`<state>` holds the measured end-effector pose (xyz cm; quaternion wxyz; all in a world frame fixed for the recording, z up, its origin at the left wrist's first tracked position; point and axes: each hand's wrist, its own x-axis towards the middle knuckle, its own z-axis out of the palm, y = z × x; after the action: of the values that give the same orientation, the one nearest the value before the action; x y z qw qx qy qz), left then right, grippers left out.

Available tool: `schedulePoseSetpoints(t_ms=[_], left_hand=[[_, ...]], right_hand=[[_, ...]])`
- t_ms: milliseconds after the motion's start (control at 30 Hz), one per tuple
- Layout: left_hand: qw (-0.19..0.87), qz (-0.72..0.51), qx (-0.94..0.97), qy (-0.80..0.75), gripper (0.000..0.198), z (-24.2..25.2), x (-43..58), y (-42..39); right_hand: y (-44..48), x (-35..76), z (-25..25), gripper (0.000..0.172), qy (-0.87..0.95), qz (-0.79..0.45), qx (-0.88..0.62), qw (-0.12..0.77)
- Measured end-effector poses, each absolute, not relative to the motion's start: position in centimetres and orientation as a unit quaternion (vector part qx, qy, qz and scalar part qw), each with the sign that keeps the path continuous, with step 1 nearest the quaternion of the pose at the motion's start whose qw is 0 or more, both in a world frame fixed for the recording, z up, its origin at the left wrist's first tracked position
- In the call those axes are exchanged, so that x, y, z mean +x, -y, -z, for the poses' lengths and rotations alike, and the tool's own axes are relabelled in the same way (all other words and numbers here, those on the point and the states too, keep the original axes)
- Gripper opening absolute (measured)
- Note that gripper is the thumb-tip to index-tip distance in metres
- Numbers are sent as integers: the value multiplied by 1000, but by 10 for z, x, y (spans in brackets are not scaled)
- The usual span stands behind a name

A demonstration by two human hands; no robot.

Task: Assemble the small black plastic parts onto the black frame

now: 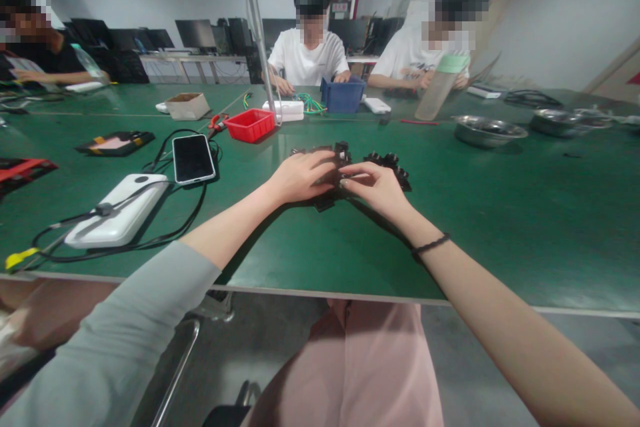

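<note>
Both my hands meet over a cluster of small black plastic parts (390, 163) on the green table (500, 227). My left hand (303, 177) lies over the left side of the cluster, fingers curled down onto the parts. My right hand (375, 187) pinches a small black piece between thumb and fingertips, just beside the left hand's fingertips. A black band circles my right wrist. What sits beneath the palms is hidden.
A phone (193, 158), a white power bank (120, 208) and black cables lie to the left. A red bin (251, 125), cardboard box (187, 106), blue bin (342, 95), bottle (440, 87) and metal bowls (487, 131) stand farther back. Three other people sit across the table.
</note>
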<state>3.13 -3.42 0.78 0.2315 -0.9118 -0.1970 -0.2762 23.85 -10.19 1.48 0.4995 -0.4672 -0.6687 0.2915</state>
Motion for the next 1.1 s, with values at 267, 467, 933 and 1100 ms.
schedulePoseSetpoints(t_ms=[267, 467, 933, 1100], left_hand=[[229, 274, -913, 200, 36, -7, 32, 34], [233, 287, -909, 190, 36, -6, 31, 33], [226, 281, -912, 194, 34, -7, 31, 33], [228, 290, -910, 189, 35, -7, 31, 33]], right_hand=[[101, 239, -14, 22, 671, -293, -468, 495], [101, 240, -13, 27, 676, -289, -465, 493], [98, 242, -9, 33, 694, -280, -449, 488], [98, 241, -9, 32, 691, -281, -446, 494]])
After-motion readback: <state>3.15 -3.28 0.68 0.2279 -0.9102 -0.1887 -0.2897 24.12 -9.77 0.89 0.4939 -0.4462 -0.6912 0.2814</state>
